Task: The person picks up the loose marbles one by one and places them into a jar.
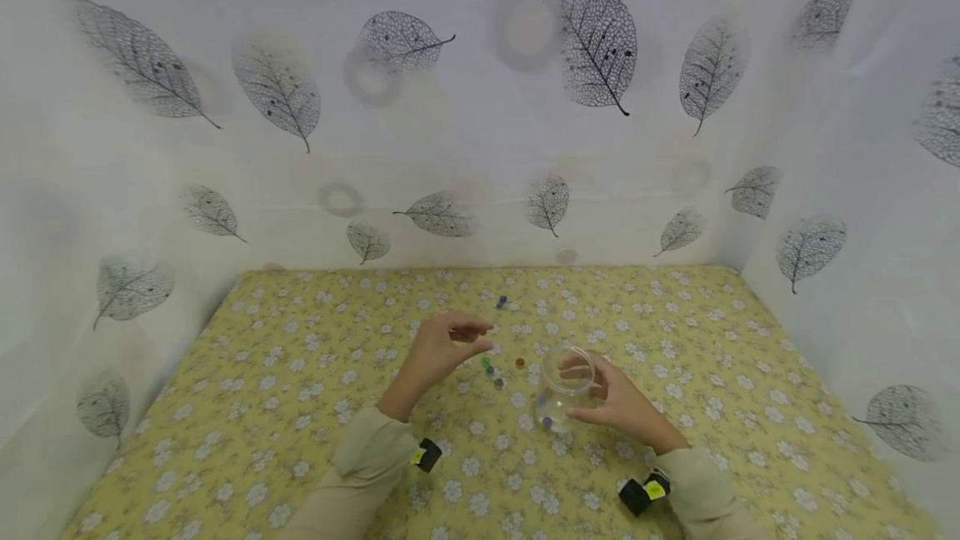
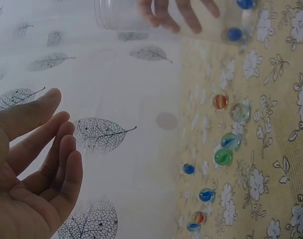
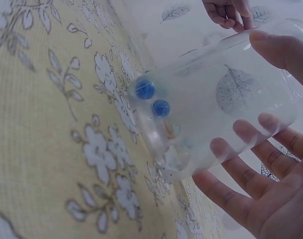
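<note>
One bare left hand [image 1: 441,346], small glass marbles [image 1: 490,371], a clear round-mouthed jar [image 1: 561,405] and a bare right hand [image 1: 618,398] over a yellow worktop [image 1: 247,415] printed with white flowers

At left, the left hand hovers, thumb and softly bent fingers of its grip spread slightly apart; beyond it a green marble [image 2: 223,157] lies clustered with others on the worktop, dark blue marbles [image 1: 502,299] farther back, then a red-orange marble [image 2: 220,101] nearer the jar; the jar, blue and clear marbles [image 3: 160,108] at its bottom, is close to the worktop, contact unclear; at right, the right hand's grip clasps the jar's side
</note>
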Demonstrator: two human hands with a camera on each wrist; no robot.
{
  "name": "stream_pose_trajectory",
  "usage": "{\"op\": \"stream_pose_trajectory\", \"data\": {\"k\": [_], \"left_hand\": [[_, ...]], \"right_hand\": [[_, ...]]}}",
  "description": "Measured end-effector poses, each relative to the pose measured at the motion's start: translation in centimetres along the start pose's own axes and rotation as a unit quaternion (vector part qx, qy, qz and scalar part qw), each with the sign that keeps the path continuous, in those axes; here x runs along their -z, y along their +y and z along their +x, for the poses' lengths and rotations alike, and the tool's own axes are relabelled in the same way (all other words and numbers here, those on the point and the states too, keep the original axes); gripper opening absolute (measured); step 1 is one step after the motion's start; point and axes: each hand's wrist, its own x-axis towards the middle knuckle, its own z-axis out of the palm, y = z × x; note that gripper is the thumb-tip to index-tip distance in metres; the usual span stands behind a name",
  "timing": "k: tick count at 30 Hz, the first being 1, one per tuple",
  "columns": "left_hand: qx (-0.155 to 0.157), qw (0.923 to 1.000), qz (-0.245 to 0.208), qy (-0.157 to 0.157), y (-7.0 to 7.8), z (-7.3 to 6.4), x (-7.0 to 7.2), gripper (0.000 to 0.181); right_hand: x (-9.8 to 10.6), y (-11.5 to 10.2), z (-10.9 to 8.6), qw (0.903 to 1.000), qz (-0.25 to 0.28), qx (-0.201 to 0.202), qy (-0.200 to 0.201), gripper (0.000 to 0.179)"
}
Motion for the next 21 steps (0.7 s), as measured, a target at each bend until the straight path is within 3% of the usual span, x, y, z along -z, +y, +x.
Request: {"op": "stream_pose_trajectory", "data": {"k": [10, 21], "left_hand": [[0.019, 0.9998, 0.002, -0.006, -1.8, 0.8, -0.7, 0.021], [0.055, 0.9968, 0.013, -0.055, -4.4, 1.7, -1.7, 0.023]], "right_hand": [[-0.1, -0.1, 0.1, 0.9999, 0.016, 0.001, -0.002, 0.064], [-0.1, 0.1, 0.0, 0.9994, 0.032, 0.006, -0.005, 0.060]]}}
